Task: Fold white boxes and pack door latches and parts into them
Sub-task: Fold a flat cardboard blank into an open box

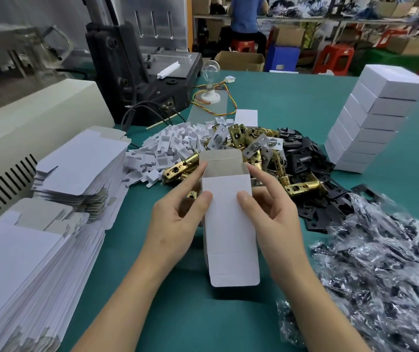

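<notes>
I hold a white box (230, 224) over the green table (292, 102), partly opened into a sleeve, its far top flap up and its near flap hanging. My left hand (178, 212) grips its left side, thumb on the front face, index finger at the top left corner. My right hand (269, 207) grips the right side the same way. Behind the box lies a pile of brass door latches (251, 146), with white plastic parts (167, 146) to its left and black metal plates (310, 168) to its right.
Flat unfolded box blanks lie in two stacks on the left (76, 168) (25, 262). A tower of folded white boxes (371, 118) stands at the right. Clear bags of small parts (381, 262) fill the near right. A machine (137, 62) and a light bulb (209, 69) stand at the back.
</notes>
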`<state>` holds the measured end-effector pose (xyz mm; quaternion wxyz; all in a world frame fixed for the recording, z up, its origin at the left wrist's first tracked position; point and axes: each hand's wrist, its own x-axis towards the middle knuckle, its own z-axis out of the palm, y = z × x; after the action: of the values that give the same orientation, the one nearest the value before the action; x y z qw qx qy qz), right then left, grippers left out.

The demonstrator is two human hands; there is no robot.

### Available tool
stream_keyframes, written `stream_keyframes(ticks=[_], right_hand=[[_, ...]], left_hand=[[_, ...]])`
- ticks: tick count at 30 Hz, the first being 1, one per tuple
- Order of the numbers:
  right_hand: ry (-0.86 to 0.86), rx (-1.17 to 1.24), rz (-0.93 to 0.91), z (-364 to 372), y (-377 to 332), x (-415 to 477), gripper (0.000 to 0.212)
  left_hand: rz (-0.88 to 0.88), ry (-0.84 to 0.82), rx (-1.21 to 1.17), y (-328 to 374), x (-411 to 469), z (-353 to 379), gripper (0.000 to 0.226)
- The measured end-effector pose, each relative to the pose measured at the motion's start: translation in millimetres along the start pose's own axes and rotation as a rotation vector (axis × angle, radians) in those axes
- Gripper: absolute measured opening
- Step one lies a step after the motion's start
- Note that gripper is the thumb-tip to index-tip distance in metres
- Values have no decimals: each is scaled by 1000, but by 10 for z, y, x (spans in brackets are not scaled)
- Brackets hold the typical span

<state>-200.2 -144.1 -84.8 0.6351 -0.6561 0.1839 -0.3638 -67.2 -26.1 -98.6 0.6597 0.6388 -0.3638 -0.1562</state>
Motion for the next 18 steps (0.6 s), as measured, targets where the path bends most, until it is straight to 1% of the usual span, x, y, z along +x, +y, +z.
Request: stream_keyframes(ticks=[2,7,10,14,18], right_hand=[[-13,32,-8,-8,-15,7,34],[-40,62,34,-38,-34,23,12],[-61,56,50,-37,-43,21,10],[-38,35,77,-23,-40,14,6],[-25,6,106,-19,-29,13,8]], left_hand=[[30,-18,-46,27,-13,-8,46],[81,-67,5,52,-33,-7,30],[80,-38,10,78,-17,7,21],[139,-13,97,66,14,-17,20],[173,13,138,78,17,-29,18]])
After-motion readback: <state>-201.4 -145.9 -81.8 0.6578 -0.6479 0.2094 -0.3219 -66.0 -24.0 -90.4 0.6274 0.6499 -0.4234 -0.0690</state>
